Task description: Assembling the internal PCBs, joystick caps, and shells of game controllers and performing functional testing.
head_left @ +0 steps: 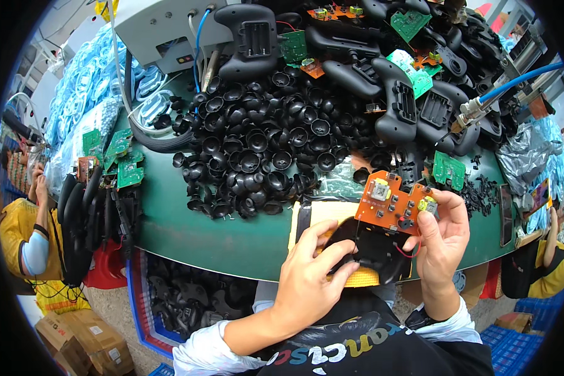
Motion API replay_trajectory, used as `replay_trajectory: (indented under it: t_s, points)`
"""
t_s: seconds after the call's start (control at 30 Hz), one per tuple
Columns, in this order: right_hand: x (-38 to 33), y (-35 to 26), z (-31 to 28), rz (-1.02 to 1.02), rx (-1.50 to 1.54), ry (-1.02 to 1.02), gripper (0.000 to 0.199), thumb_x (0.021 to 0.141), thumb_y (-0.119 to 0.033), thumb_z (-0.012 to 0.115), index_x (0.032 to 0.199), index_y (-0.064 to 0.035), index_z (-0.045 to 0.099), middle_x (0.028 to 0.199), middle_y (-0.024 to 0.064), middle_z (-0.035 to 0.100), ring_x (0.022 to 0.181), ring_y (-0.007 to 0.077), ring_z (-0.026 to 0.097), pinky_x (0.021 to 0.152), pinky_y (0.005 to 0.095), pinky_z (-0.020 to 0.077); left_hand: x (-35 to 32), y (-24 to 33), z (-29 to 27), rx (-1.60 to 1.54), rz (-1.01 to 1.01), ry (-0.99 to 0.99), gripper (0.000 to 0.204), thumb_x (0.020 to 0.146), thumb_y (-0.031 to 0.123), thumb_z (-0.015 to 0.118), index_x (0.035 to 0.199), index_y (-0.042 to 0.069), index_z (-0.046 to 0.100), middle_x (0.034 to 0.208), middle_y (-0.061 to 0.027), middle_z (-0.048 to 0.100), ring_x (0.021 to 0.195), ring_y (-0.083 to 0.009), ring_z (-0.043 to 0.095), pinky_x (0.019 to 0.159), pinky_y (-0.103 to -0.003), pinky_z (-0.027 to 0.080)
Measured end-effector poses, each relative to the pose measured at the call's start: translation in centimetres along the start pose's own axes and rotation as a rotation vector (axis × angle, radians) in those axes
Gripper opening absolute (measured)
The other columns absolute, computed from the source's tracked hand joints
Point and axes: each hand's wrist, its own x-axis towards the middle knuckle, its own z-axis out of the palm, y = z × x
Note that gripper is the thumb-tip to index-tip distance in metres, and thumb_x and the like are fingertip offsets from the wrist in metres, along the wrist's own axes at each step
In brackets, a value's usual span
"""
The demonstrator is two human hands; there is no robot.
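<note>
In my right hand (443,241), thumb and fingers grip the right end of an orange circuit board (376,210). The board is tilted up and carries two pale joystick bases and several small black parts. A thin red wire loops down by my right thumb. Below the board lies a black game-controller shell (382,250), partly covered by the board and my fingers. My left hand (316,266) has its fingers curled over the shell's left side, with the fingertips close together on it. Under the shell is a yellow textured pad (360,277).
A heap of black joystick caps (250,150) covers the middle of the green table (188,241). Controller shells (395,100) and green boards (449,170) pile up behind. A powered screwdriver (473,113) hangs at the right. Left stands a grey machine (163,31); below, a blue crate (138,301). Co-workers sit both sides.
</note>
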Motion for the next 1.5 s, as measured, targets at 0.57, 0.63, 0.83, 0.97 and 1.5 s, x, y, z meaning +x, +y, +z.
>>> replay_trajectory:
  t_s: [0.57,0.63,0.83,0.97,1.5]
  points:
    - [0.5,1.1,-1.8,0.115,-0.014,-0.207,0.031,0.090,0.005,0.064,0.118,0.0052,0.051,0.111,0.0154,0.061,0.090,0.0190,0.069,0.053,0.0220,0.0595,-0.2,-0.8,-2.8,0.182,0.123,0.012,0.021,0.067,0.001,0.081,0.085,0.006,0.074,0.128,-0.0184,0.056,0.116,-0.0357,0.056,0.093,-0.042,0.047]
    - [0.6,0.9,-2.2,0.131,-0.051,-0.247,0.031,0.090,0.006,0.064,0.118,0.0054,0.051,0.111,0.0155,0.060,0.090,0.0198,0.070,0.054,0.0225,0.0600,-0.3,-0.8,-2.8,0.230,0.148,0.016,0.022,0.065,0.003,0.082,0.085,0.006,0.073,0.123,-0.0178,0.059,0.111,-0.0360,0.057,0.093,-0.042,0.046]
    - [-0.1,0.2,-0.9,0.093,-0.310,-0.260,0.026,0.083,0.011,0.067,0.108,0.0057,0.062,0.106,0.0137,0.064,0.089,0.0194,0.070,0.063,0.0233,0.0617,-0.4,-0.7,-2.8,0.278,0.124,-0.014,0.028,0.066,0.005,0.083,0.092,0.006,0.074,0.123,-0.0183,0.059,0.111,-0.0370,0.058,0.094,-0.044,0.047]
    - [0.1,0.1,-1.2,-0.101,-0.582,-0.312,0.025,0.079,0.007,0.072,0.103,0.0032,0.067,0.109,0.0143,0.061,0.082,0.0172,0.066,0.062,0.0236,0.0592,-0.3,-0.2,-3.0,0.195,0.284,-0.063,0.034,0.069,0.011,0.084,0.100,0.007,0.073,0.132,-0.0223,0.056,0.122,-0.0404,0.056,0.100,-0.045,0.047]
    - [2.9,1.3,-3.6,-0.528,-0.848,-0.534,0.030,0.070,-0.009,0.081,0.097,-0.0065,0.069,0.107,0.0088,0.063,0.091,0.0262,0.059,0.079,0.0367,0.0479,-0.3,-1.0,-1.1,0.332,0.346,-0.091,0.040,0.064,0.018,0.088,0.098,0.008,0.072,0.132,-0.0295,0.054,0.116,-0.0472,0.059,0.091,-0.046,0.054]
